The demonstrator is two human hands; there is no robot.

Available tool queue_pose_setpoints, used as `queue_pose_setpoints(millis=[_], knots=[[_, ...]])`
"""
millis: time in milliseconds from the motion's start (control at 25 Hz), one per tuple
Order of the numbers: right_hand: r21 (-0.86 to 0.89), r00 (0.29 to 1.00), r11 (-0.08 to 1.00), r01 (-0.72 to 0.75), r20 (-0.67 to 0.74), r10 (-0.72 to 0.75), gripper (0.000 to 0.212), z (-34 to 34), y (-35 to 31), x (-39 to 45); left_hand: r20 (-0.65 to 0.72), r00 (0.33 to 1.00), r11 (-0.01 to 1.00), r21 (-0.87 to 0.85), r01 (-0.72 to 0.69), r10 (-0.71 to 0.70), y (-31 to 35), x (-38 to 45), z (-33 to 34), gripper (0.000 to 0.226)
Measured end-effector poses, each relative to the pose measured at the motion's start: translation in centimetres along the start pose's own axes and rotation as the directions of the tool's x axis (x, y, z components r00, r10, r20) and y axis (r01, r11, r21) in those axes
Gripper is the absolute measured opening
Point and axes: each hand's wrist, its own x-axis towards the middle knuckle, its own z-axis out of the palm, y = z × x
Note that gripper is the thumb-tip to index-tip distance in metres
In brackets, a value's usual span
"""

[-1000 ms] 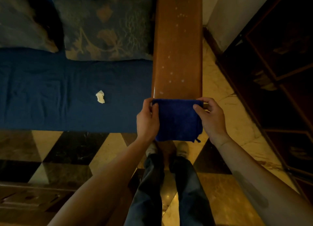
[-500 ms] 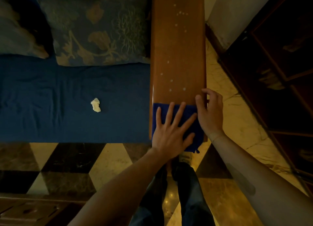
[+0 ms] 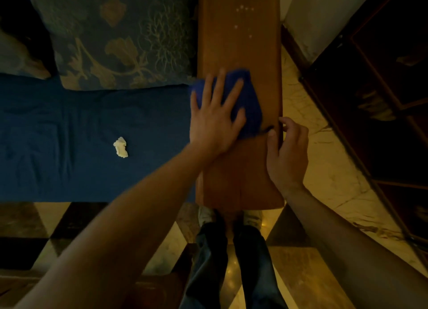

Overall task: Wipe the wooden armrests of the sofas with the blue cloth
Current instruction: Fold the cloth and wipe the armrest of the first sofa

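A wide wooden armrest point(image 3: 239, 40) runs from the near edge to the top of the head view, with pale specks on its far part. The blue cloth point(image 3: 251, 104) lies flat on its middle. My left hand point(image 3: 215, 116) presses down on the cloth with fingers spread, blurred by motion. My right hand point(image 3: 286, 151) rests on the armrest's right edge, fingers curled over the side, just behind the cloth's loose corner.
The blue sofa seat point(image 3: 69, 135) lies to the left with a crumpled white scrap point(image 3: 121, 147) on it and a patterned cushion point(image 3: 120, 37) behind. A dark wooden cabinet point(image 3: 379, 100) stands to the right. My legs and shoes point(image 3: 228, 250) are on the marble floor.
Both hands laid the cloth on the armrest's near end. My left hand then flattened on it and pushed it forward along the wood. My right hand let go and stayed at the edge.
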Motion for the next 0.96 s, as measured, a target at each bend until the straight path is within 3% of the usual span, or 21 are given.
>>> queue_pose_setpoints(millis=[120, 200, 320, 400, 440, 520, 600, 720, 800, 880, 960], knots=[[0.146, 0.999, 0.988, -0.049, -0.010, 0.051, 0.031, -0.5, -0.4, 0.0, 0.137, 0.987, 0.993, 0.071, -0.098, 0.088, 2.0, -13.1, 1.3, 0.068], [0.198, 0.993, 0.974, -0.112, -0.002, 0.114, 0.032, -0.9, -0.9, -0.1, 0.168, 0.965, 0.974, 0.072, -0.214, 0.199, 3.3, -16.0, 1.8, 0.068], [0.411, 0.953, 0.860, -0.303, 0.142, 0.268, 0.034, -2.2, -0.5, 0.4, 0.233, 0.842, 0.856, 0.065, -0.513, 0.487, 5.5, -7.4, 0.8, 0.062], [0.546, 0.925, 0.747, -0.380, 0.232, 0.302, 0.038, -3.2, 0.3, 1.1, 0.210, 0.805, 0.806, 0.106, -0.582, 0.554, 6.3, 2.2, -0.6, 0.058], [0.543, 0.927, 0.753, -0.373, 0.238, 0.288, 0.042, -3.5, 0.5, 1.4, 0.170, 0.837, 0.831, 0.123, -0.542, 0.521, 6.1, 6.4, -1.1, 0.056], [0.449, 0.954, 0.849, -0.279, 0.232, 0.191, 0.048, -3.5, 0.3, 1.6, 0.061, 0.947, 0.934, 0.160, -0.320, 0.314, 5.2, 10.1, -1.3, 0.054], [0.371, 0.971, 0.917, -0.149, 0.231, 0.065, 0.051, -3.4, 0.1, 2.1, 0.004, 0.978, 0.973, 0.102, -0.209, 0.210, 6.0, 5.8, -0.2, 0.054], [0.221, 0.974, 0.975, 0.002, 0.219, -0.052, 0.052, -3.4, -0.3, 3.2, 0.144, 0.928, 0.929, 0.092, -0.358, 0.344, 6.9, -10.2, 1.6, 0.061], [0.025, 0.947, 0.980, 0.198, 0.254, -0.198, 0.052, -3.1, -0.7, 4.0, 0.183, 0.896, 0.893, 0.134, -0.431, 0.405, 5.7, -15.4, 2.3, 0.060], [-0.095, 0.880, 0.922, 0.374, 0.351, -0.321, 0.052, -2.5, -1.1, 4.7, 0.154, 0.953, 0.946, 0.153, -0.284, 0.261, 3.4, -13.1, 2.2, 0.057], [-0.146, 0.852, 0.898, 0.415, 0.409, -0.327, 0.053, -1.8, -1.2, 6.0, 0.084, 0.996, 0.999, 0.044, -0.016, 0.012, 2.0, -7.1, 0.7, 0.056]])
